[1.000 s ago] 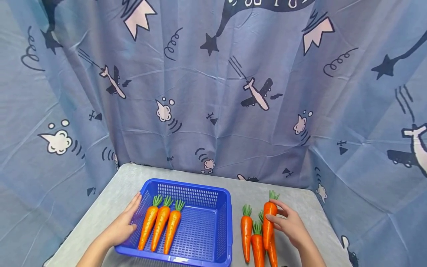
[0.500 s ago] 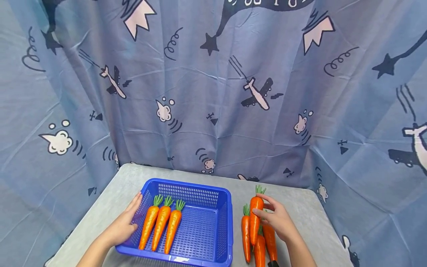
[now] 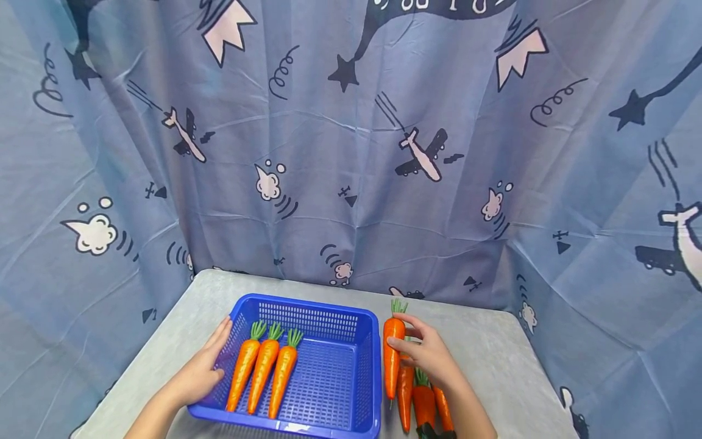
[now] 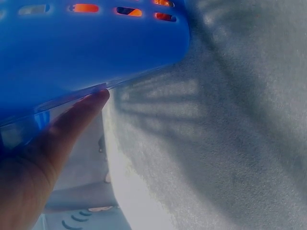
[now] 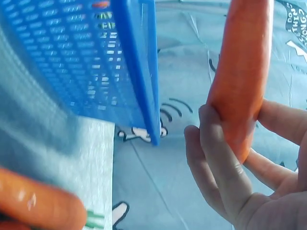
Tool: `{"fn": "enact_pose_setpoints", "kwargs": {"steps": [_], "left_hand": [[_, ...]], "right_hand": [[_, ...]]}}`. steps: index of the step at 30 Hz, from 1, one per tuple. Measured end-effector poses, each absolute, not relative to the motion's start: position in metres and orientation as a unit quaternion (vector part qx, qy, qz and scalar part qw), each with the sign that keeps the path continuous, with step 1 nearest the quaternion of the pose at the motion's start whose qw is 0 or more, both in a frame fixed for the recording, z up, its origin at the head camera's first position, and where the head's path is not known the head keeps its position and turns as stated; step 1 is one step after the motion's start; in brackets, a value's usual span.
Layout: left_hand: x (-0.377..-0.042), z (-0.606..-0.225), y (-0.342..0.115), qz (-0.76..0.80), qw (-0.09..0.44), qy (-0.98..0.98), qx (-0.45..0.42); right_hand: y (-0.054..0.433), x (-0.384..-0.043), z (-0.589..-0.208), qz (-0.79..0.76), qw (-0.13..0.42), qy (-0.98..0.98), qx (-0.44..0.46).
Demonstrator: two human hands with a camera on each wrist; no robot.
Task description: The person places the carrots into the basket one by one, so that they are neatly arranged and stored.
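In the head view a blue basket (image 3: 366, 366) sits on the table with three orange carrots (image 3: 266, 369) lying side by side in its left half, green tops toward the far side. My left hand (image 3: 200, 369) rests against the basket's left side, fingers straight along it; the thumb touches its edge in the left wrist view. My right hand (image 3: 425, 350) pinches another carrot (image 3: 392, 347) between thumb and fingers. That carrot is raised just outside the basket's right rim, its green top pointing away. The right wrist view shows fingers curled round its thick end.
Several more carrots (image 3: 404, 390) lie on the table (image 3: 488, 335) right of the basket, partly hidden by my right hand and forearm. A dark object (image 3: 433, 433) shows at the bottom edge near them. A patterned blue curtain (image 3: 307, 201) hangs behind and along both sides.
My right hand has carried its carrot leftward from over the loose carrots to beside the basket's right rim. My left hand and the basket have stayed in place.
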State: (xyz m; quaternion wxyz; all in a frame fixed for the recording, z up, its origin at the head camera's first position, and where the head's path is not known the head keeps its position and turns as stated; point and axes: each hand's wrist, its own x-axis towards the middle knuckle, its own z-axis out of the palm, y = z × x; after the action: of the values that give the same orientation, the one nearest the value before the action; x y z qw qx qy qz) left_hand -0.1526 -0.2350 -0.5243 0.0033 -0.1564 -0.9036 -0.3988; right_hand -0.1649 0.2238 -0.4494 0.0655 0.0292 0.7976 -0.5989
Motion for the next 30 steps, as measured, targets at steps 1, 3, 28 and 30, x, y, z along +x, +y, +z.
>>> {"fn": "enact_pose_setpoints", "kwargs": {"steps": [1, 3, 28, 30], "left_hand": [[-0.153, -0.524, -0.235, -0.399, 0.003, -0.904, -0.157], [-0.152, -0.525, -0.236, -0.397, 0.003, -0.904, -0.157], [-0.152, -0.529, -0.236, -0.406, 0.028, -0.896, -0.178], [-0.152, -0.528, -0.235, -0.406, 0.022, -0.897, -0.175]], "right_hand": [[0.220, -0.166, -0.448, -0.595, 0.066, 0.800, 0.029], [0.212, -0.168, -0.447, -0.591, 0.066, 0.803, 0.026], [0.141, -0.191, -0.440, -0.642, 0.108, 0.754, -0.088], [0.136, -0.194, -0.441, -0.648, 0.108, 0.749, -0.091]]}}
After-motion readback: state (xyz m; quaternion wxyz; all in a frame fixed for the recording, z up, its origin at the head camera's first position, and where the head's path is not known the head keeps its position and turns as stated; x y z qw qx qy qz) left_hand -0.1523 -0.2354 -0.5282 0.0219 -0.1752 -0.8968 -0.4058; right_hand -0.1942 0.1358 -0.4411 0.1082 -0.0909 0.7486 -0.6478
